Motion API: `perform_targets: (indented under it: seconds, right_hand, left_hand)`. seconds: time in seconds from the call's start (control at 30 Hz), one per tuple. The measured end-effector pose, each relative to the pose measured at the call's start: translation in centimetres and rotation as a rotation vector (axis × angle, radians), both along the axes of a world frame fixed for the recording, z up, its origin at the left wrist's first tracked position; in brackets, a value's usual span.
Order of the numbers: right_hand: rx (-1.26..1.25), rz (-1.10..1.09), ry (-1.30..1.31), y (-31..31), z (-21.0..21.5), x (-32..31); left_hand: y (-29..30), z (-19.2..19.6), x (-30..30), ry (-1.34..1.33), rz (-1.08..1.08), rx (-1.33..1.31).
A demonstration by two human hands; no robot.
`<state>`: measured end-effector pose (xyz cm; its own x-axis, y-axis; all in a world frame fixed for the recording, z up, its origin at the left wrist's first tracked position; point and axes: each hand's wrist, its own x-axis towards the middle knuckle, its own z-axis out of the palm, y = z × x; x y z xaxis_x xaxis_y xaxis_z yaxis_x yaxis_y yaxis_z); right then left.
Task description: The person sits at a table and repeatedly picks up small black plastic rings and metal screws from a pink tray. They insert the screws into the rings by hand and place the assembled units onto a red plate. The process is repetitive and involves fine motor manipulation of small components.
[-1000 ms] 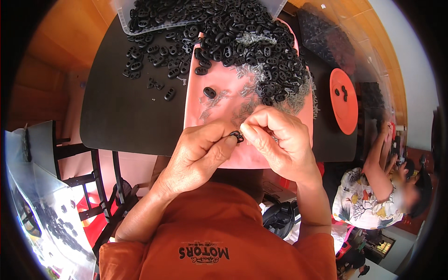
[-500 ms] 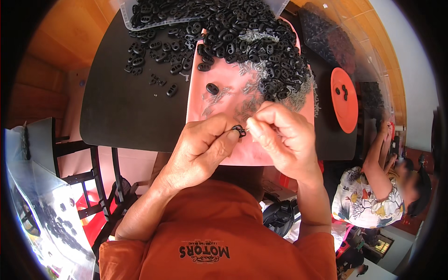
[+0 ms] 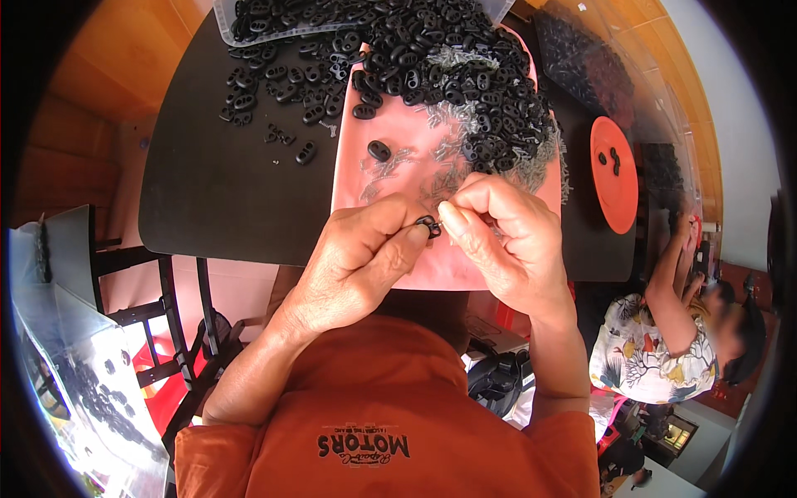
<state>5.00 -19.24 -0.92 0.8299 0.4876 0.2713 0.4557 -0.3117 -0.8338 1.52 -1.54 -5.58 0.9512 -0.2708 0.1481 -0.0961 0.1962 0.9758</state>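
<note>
My left hand (image 3: 361, 261) pinches a small black oval plastic piece (image 3: 427, 224) between thumb and forefinger. My right hand (image 3: 502, 236) meets it from the right, its fingertips closed on the same piece, perhaps with a tiny clear part that I cannot make out. Both hands hover over the near edge of a pink mat (image 3: 365, 174) on a black table (image 3: 216, 183). A large heap of the same black pieces (image 3: 448, 75) covers the mat's far side, with a litter of small clear parts (image 3: 448, 170) below it. One loose black piece (image 3: 379, 150) lies alone on the mat.
An orange round lid (image 3: 614, 174) with two black pieces lies at the table's right. A clear tray (image 3: 274, 21) of black pieces stands at the far edge. A clear bag (image 3: 75, 382) of black pieces hangs lower left. Another person (image 3: 664, 349) sits at lower right.
The view has shifted slightly. My fingers have worked the black piece a little; both hands stay at the same spot over the mat's near edge.
</note>
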Motion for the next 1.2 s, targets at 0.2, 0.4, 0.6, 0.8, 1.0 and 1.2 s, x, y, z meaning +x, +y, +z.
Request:
perform_targets:
  seconds: [0.2,0.4,0.6,0.8,1.0,1.2]
  right_hand:
    - [-0.004,-0.033,0.043,0.3,-0.3,-0.4]
    - [-0.027,-0.053,0.018,0.5,-0.9,-1.2]
    - [-0.156,0.05,-0.014,0.1,0.4,-0.5]
    - [-0.279,0.109,-0.022,0.3,1.0,0.1]
    - [-0.385,0.208,-0.027,0.1,2.1,1.0]
    - [-0.143,0.085,0.054,0.0,1.2,0.0]
  left_hand:
    - [-0.1,0.1,0.0,-0.021,0.016,-0.003]
    - [0.5,0.3,0.0,0.031,-0.026,0.014]
    - [0.4,0.4,0.4,0.002,-0.046,0.047]
    - [0.8,0.6,0.4,0.011,-0.106,-0.014]
    - [1.0,0.6,0.7,-0.057,-0.14,0.028]
    - [0.8,0.2,0.3,0.016,-0.082,-0.03]
